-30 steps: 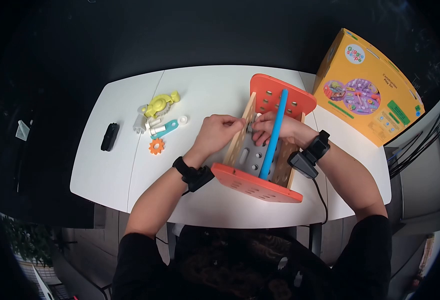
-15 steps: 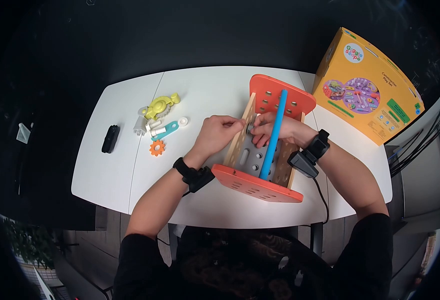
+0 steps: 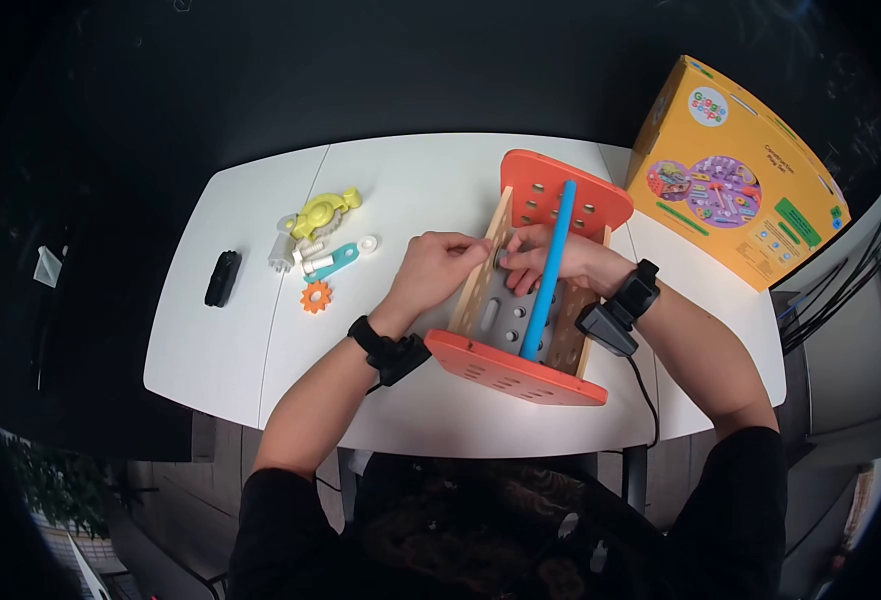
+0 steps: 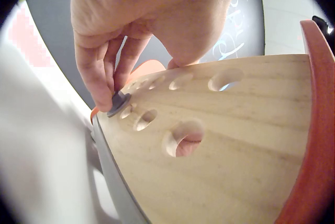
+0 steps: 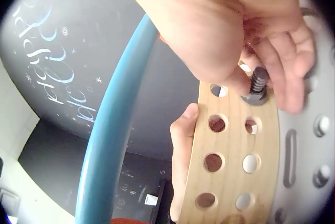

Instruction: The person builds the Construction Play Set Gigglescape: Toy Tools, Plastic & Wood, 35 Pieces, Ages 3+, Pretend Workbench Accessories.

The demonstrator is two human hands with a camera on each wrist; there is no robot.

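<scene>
A toy toolbox has red-orange end panels [image 3: 516, 370], a wooden side panel [image 4: 251, 124] full of round holes, a grey perforated floor [image 3: 488, 318] and a blue handle bar [image 3: 551, 265]. My left hand [image 3: 436, 268] reaches over the wooden side; its fingertips pinch the grey bolt head [image 4: 119, 103] on the outer face. Inside the box, under the blue bar, my right hand [image 3: 546, 255] holds a dark grey nut [image 5: 255, 98] between thumb and fingers, against the inner face. The bolt's threaded end [image 5: 259, 79] sticks out through the nut.
Left on the white table [image 3: 391, 170] lie a yellow-green toy tool [image 3: 323, 212], white screws [image 3: 316, 264], a teal wrench [image 3: 338, 258], an orange gear [image 3: 316, 296] and a black case-like object [image 3: 223, 278]. A yellow play-set box [image 3: 741, 175] stands at the back right.
Both hands stay at the same spot on the wooden panel. My right fingers shift slightly around the nut; the toolbox keeps its place.
</scene>
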